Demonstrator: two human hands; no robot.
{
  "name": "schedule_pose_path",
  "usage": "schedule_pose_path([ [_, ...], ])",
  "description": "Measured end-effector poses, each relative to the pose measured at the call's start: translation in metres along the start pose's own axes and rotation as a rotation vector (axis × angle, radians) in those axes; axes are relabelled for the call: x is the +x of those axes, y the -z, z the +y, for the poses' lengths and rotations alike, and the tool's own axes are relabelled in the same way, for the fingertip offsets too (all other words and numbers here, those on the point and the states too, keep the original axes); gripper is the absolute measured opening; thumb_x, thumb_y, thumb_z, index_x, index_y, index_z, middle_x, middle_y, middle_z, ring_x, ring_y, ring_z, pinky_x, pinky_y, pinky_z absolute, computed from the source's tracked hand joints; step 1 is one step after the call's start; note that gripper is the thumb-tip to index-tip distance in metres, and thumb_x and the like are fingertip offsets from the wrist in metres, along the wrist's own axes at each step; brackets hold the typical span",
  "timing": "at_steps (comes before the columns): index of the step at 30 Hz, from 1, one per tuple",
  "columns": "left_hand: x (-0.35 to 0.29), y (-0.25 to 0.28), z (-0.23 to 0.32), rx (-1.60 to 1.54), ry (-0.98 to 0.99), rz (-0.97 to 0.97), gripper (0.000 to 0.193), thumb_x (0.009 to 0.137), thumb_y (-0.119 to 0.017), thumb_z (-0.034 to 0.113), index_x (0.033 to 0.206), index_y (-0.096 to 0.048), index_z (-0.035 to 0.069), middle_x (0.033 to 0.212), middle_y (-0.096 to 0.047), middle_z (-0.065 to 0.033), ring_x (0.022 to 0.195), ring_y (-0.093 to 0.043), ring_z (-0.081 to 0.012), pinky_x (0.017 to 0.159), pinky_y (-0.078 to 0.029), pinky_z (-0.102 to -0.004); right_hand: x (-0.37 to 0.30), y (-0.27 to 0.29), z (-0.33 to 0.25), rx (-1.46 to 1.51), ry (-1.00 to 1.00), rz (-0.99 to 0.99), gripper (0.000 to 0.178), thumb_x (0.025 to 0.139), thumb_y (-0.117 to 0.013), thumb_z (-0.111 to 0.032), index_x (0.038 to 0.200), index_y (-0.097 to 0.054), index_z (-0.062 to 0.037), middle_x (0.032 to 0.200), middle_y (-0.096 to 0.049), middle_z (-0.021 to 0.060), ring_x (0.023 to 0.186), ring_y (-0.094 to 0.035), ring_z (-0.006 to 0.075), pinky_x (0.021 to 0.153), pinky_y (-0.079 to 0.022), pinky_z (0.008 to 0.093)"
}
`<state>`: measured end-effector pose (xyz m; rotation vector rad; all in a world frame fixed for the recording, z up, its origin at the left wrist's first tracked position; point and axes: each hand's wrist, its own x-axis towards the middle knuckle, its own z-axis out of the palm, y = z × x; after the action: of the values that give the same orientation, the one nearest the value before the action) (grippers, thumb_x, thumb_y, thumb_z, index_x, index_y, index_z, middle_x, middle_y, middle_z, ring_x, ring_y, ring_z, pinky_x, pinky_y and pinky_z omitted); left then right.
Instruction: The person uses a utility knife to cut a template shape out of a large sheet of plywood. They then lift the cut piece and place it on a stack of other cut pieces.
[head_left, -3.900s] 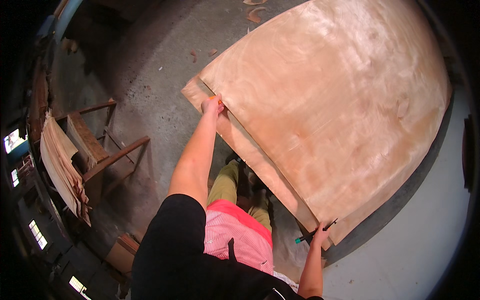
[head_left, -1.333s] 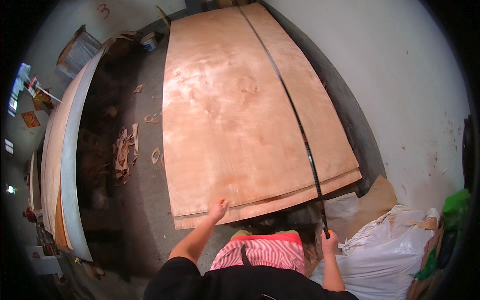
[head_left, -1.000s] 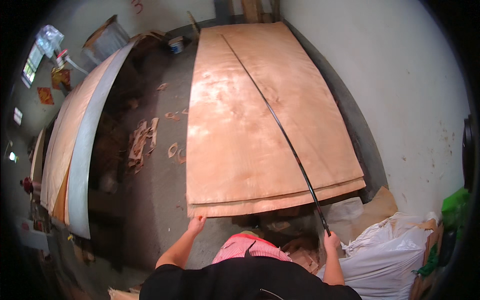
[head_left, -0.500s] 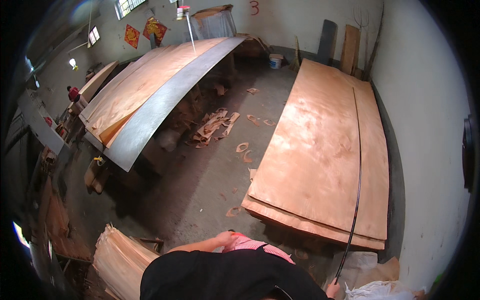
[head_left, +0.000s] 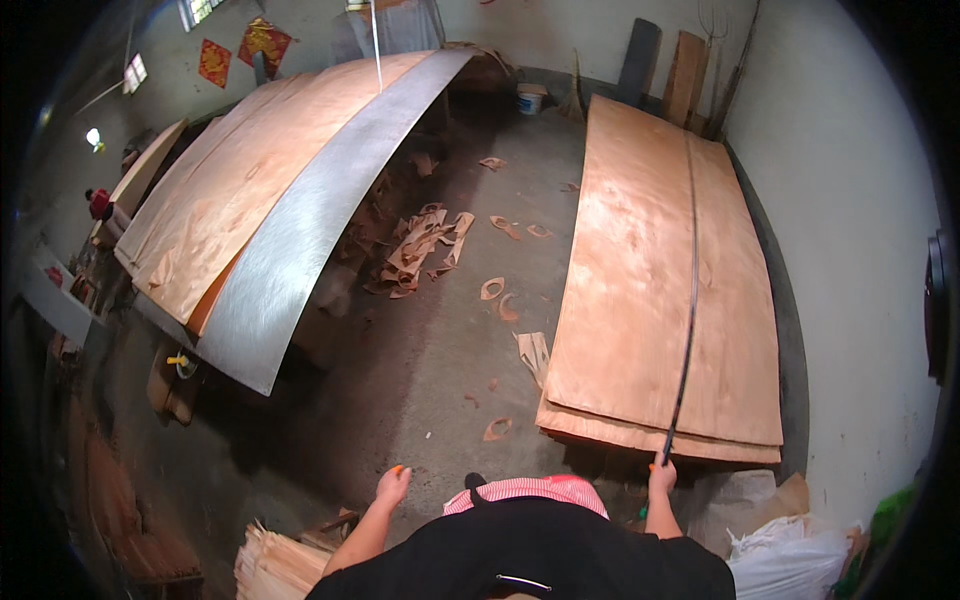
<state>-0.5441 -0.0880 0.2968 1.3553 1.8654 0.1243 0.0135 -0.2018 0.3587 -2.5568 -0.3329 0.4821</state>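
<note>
A stack of thin wood sheets (head_left: 660,270) is lying on the concrete floor (head_left: 420,370) along the right wall (head_left: 850,250), and a long dark strip (head_left: 688,300) is being laid lengthwise across the top sheet, running from the far end down to the near edge of the stack. Scraps of wood (head_left: 425,245) are lying scattered on the floor between this stack and a long bench (head_left: 300,240) at the left, where more sheets are being carried under a grey metal plate. A bundle of narrow wood strips (head_left: 275,565) is sitting by the lower edge, and white sacks (head_left: 790,555) are piled at the near right corner of the stack. The right hand (head_left: 662,476) is being held closed around the near end of the strip, just off the stack's near edge, with the forearm raised forward. The left hand (head_left: 393,486) is being held out over bare floor with a small orange thing pinched at its fingertips; what that thing is cannot be told. A bucket (head_left: 531,100) and boards are standing at the far wall.
</note>
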Motion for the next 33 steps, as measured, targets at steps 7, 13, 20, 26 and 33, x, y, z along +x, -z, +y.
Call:
schedule_pose_path([
  [7, 0.049, 0.053, -0.037, -0.155, 0.057, 0.171, 0.045, 0.083, -0.045, 0.037, 0.107, -0.052, -0.001, 0.105, -0.054, -0.0198, 0.1, -0.05, -0.0312, 0.086, -0.038, -0.0351, 0.013, -0.146, -0.122, 0.282, 0.43, -0.075, 0.035, 0.077, -0.058, -0.034, 0.067, -0.055, -0.0005, 0.053, -0.053, 0.0047, 0.049, -0.05, 0.0138, 0.048, -0.039, 0.03],
  [13, 0.121, 0.108, -0.025, -0.221, 0.027, 0.259, 0.045, 0.083, -0.045, 0.036, 0.108, -0.051, -0.001, 0.105, -0.054, -0.0201, 0.1, -0.051, -0.0312, 0.085, -0.039, -0.0342, -0.041, -0.261, -0.306, 0.559, 0.289, -0.578, 0.038, 0.079, -0.056, -0.038, 0.06, -0.052, -0.0054, 0.045, -0.042, -0.001, 0.033, -0.037, 0.0076, 0.032, -0.029, 0.0226],
  [20, 0.207, 0.207, -0.024, -0.252, 0.185, 0.396, 0.047, 0.083, -0.045, 0.038, 0.109, -0.051, 0.0, 0.105, -0.054, -0.02, 0.099, -0.051, -0.0309, 0.085, -0.04, -0.0343, -0.094, -0.383, -0.49, 0.473, 0.326, -0.927, 0.044, 0.082, -0.049, -0.044, 0.065, -0.051, -0.0036, 0.047, -0.039, -0.0022, 0.038, -0.036, 0.0074, 0.037, -0.029, 0.0214],
  [26, 0.249, 0.245, -0.035, -0.503, 0.197, 0.638, 0.04, 0.083, -0.049, 0.033, 0.106, -0.053, 0.001, 0.089, -0.059, -0.0166, 0.081, -0.058, -0.0243, 0.072, -0.044, -0.0314, -0.13, -0.46, -0.588, 0.333, 0.278, -1.156, 0.039, 0.085, -0.042, -0.042, 0.076, -0.049, -0.0044, 0.053, -0.043, 0.0002, 0.044, -0.041, 0.0099, 0.042, -0.034, 0.0229],
  [33, 0.31, 0.37, -0.065, -0.615, 0.247, 0.983, 0.036, 0.084, -0.049, 0.025, 0.11, -0.047, 0.001, 0.098, -0.055, -0.0151, 0.087, -0.055, -0.0273, 0.075, -0.043, -0.0339, -0.172, -0.5, -0.63, 0.277, 0.24, -1.199, 0.039, 0.085, -0.043, -0.043, 0.077, -0.049, -0.0046, 0.054, -0.042, 0.0009, 0.045, -0.041, 0.0108, 0.042, -0.035, 0.0232],
])
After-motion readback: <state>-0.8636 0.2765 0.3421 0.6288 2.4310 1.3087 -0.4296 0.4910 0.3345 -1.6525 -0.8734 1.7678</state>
